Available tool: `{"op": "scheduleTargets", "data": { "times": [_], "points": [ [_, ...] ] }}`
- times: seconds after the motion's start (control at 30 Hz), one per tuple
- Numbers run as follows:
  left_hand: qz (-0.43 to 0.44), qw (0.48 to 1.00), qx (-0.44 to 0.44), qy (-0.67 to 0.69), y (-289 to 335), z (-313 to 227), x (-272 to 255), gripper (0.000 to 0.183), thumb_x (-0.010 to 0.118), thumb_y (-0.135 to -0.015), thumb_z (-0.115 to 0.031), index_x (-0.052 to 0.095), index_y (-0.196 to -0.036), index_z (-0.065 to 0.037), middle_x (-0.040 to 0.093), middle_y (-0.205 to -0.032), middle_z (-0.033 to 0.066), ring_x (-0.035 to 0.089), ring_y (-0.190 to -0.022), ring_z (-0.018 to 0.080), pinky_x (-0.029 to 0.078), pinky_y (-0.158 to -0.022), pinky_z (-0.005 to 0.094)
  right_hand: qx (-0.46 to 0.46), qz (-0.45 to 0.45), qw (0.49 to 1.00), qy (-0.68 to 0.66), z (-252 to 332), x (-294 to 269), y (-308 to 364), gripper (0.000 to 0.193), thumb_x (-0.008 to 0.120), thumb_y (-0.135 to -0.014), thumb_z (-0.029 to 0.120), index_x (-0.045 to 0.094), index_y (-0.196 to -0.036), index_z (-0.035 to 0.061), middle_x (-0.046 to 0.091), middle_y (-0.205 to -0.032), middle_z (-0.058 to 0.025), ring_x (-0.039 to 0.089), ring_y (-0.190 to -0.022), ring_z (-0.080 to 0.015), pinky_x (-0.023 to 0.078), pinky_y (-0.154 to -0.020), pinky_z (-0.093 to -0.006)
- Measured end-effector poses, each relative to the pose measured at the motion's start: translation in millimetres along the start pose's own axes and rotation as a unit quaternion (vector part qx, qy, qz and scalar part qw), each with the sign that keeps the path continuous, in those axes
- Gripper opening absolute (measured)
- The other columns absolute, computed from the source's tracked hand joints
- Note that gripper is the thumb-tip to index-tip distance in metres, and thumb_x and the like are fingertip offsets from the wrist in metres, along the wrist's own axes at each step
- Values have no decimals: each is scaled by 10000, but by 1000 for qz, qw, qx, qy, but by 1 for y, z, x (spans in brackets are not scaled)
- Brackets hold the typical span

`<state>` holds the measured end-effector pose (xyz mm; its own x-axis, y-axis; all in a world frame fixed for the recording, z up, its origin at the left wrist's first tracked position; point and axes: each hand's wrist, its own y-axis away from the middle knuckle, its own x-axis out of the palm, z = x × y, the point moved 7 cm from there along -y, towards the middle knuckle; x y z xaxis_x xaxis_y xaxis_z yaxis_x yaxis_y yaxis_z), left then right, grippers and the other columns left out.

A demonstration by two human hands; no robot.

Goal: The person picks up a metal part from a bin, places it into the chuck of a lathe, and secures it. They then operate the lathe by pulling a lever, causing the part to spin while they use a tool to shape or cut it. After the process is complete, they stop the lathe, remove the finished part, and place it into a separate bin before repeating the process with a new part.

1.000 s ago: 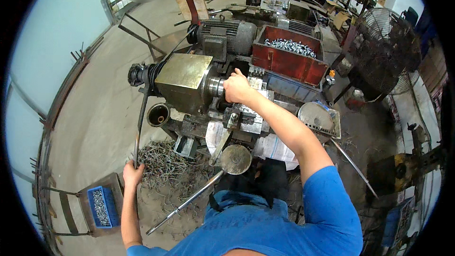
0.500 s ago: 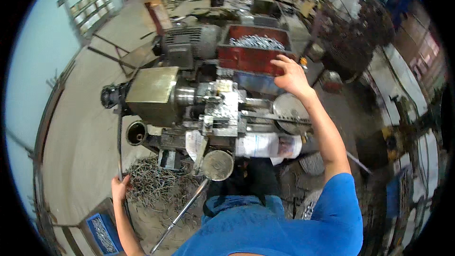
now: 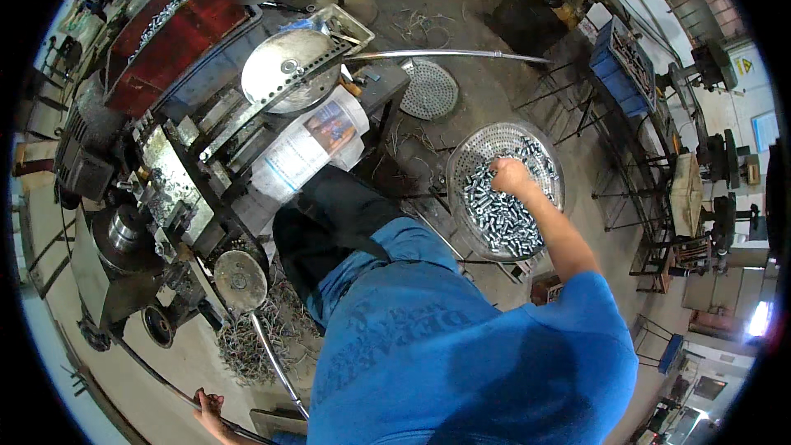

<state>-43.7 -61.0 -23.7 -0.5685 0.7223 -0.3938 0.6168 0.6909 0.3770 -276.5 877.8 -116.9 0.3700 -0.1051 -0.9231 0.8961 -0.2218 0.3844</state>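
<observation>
A: What are the fingers [image 3: 497,166] of the right hand [image 3: 515,179] doing?

B: They are bent, tips down among short metal cylinders [image 3: 511,222]. Whether they grip one, I cannot tell; the hand hides the tips.

A: Where do those cylinders lie?

B: Loose in a heap, inside a perforated metal bowl [image 3: 476,142] at three o'clock from the middle of the view. The forearm reaches in over the rim from between four and five o'clock of the bowl.

A: And the left hand [image 3: 210,403]?

B: Well apart, between seven and eight o'clock, with its fingers curled around a long dark bar [image 3: 152,371].

A: Anything near that hand?

B: A tangled heap of metal shavings [image 3: 251,354] on the floor, at one o'clock from it. Beyond the heap is a round metal plate [image 3: 241,280].

A: What else is around?

B: From the middle again: a lathe [image 3: 165,163] at nine, a printed paper sheet [image 3: 301,148] at ten, and farther out that way a red bin [image 3: 185,33] with small metal pieces. A round metal tray [image 3: 272,58] sits at eleven, a blue crate [image 3: 614,78] at two.
</observation>
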Motion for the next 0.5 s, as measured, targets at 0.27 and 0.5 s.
{"op": "scheduleTargets", "data": {
  "times": [0.27,0.5],
  "points": [
    [-37,999,-6,-8,0,8,-13,337,652,-874,-271,584,-1034,17,551,-640,52,567,-538,155,539,-540,309,-159,11,985,62,26,28,-13,326,608,-639,191,699,-918,47,590,-1183,-125,580,-1053,-285,453,-916,-376],
    [-66,984,5,-166,7,-7,-9,421,693,-826,-310,573,-1026,40,580,-664,94,598,-586,197,518,-534,340,-117,-12,986,122,27,25,-18,356,643,-626,238,691,-895,10,569,-1170,-219,545,-1086,-328,411,-976,-413]
  ]
}}
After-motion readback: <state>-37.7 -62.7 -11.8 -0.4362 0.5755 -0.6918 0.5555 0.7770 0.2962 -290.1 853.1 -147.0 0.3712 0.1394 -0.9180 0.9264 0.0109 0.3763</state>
